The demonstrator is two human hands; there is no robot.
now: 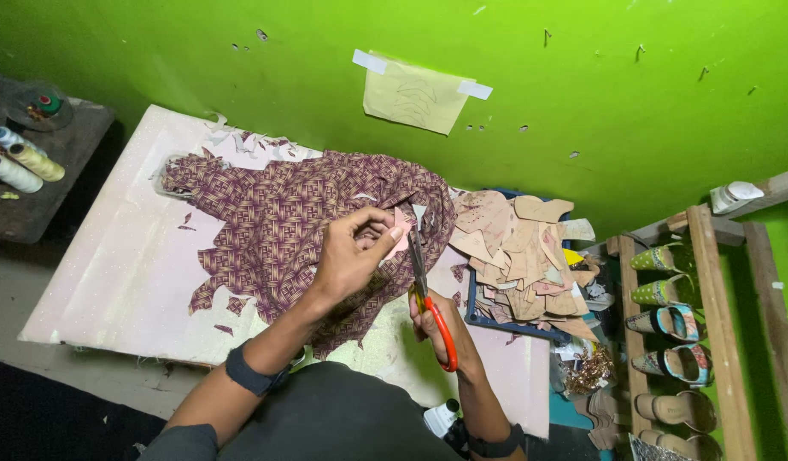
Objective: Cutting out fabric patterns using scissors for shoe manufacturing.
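Item 1. Left hand: raised above the table, fingers pinched on a small pale pink cut piece, holding it together with the edge of the cloth beneath. A dark band sits on the wrist.

Item 2. Right hand: clenched through the loops of the orange-handled steel scissors. The blades point away from the body and up to the pink piece, tips just beside the left fingertips.

Item 3. Purple-and-tan woven-pattern fabric sheet: spread over the middle of the table, edges ragged with scooped cut-outs; small trimmings lie scattered on the board near it. The part being worked is its right-hand edge, lifted under the left hand.

Item 4. Pale pink speckled worktable board: bears the fabric.

Item 5. Heap of tan and pinkish shaped cut pieces: piled on a dark blue tray to the right of the fabric, close to the scissors.

Item 6. Wooden rack of finished slippers and sandals: far right, against the green wall. A paper pattern sheet is taped to that wall; thread cones stand on a dark side table at far left.

Step in hand, as judged: cutting fabric round the held piece. The next move would call for turning piece and cloth together with the left hand so the blades follow the outline, keeping the fingertips outside the bite.
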